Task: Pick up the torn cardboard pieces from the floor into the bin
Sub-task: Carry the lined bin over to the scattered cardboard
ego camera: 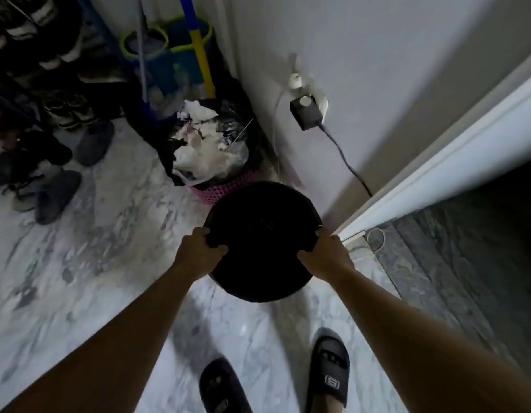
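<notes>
**Two hands on the black bin**

The round black bin (261, 228) is in the middle, on or just over the white marble floor (94, 234); I cannot tell which. It is too dark inside to see what it holds.

The left hand (198, 248) grips the left side of the bin's rim. Its fingers are close together and curl over the edge. The right hand (324, 254) grips the right side of the rim the same way, with its fingers bent round the edge.

Just behind the black bin stands a pink basket (216, 190) with a black bag in it, piled high with white rubbish (204, 144). Farther behind are a blue mop bucket (169, 55) and a yellow and blue pole (198, 52).

To the right of the black bin is a grey wall (377, 55) with a black plug (304, 113) and a white door frame (437, 162).

In front of the black bin are two feet in black slippers (330, 371). Far to its left lie grey shoes (58, 195).
</notes>
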Demonstrator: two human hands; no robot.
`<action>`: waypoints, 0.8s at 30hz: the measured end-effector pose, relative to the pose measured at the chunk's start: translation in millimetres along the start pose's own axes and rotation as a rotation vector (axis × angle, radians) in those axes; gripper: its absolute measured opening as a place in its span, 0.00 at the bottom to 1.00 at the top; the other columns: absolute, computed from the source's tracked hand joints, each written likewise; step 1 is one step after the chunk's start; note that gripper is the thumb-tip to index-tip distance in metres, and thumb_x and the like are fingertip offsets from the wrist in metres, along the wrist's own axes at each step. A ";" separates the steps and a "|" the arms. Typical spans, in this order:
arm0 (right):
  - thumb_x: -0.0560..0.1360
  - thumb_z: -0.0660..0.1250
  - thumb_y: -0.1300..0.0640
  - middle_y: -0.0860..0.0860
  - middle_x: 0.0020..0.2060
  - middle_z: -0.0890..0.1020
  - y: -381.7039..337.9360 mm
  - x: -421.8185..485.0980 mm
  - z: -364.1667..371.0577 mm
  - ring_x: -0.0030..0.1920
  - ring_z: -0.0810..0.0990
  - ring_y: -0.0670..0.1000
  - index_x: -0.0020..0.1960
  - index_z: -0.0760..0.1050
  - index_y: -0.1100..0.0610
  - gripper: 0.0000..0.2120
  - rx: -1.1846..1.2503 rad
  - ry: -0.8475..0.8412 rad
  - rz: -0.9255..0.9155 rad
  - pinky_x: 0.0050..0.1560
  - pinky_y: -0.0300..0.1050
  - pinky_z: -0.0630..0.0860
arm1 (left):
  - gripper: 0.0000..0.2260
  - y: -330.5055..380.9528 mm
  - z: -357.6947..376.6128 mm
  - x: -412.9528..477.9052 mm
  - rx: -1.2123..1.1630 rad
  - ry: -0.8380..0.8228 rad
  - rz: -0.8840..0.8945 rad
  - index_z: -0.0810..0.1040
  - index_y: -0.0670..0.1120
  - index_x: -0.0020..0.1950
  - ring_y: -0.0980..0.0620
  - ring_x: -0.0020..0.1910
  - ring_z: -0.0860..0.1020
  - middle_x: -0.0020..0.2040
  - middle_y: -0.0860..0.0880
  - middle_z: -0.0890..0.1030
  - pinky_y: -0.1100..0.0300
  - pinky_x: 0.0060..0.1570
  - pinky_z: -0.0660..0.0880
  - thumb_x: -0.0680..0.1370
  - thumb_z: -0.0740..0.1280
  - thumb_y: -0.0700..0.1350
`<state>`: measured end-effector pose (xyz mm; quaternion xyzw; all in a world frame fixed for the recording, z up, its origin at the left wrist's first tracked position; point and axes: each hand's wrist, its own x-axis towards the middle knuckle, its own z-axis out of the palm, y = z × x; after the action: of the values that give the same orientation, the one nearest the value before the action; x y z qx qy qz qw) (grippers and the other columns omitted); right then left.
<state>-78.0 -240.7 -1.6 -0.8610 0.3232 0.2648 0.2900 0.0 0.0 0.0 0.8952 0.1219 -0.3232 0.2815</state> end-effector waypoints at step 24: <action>0.77 0.64 0.60 0.67 0.64 0.75 -68.3 -136.3 -70.8 0.64 0.75 0.67 0.69 0.63 0.65 0.24 0.104 -0.010 0.059 0.64 0.57 0.72 | 0.13 -53.2 -114.4 -175.4 -0.384 0.362 -0.318 0.82 0.37 0.49 0.39 0.46 0.81 0.45 0.39 0.82 0.48 0.52 0.80 0.77 0.63 0.45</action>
<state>-99.1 -190.7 157.5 -0.8336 0.3602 0.2603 0.3280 -96.4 103.5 163.3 0.8385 0.3676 -0.1695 0.3649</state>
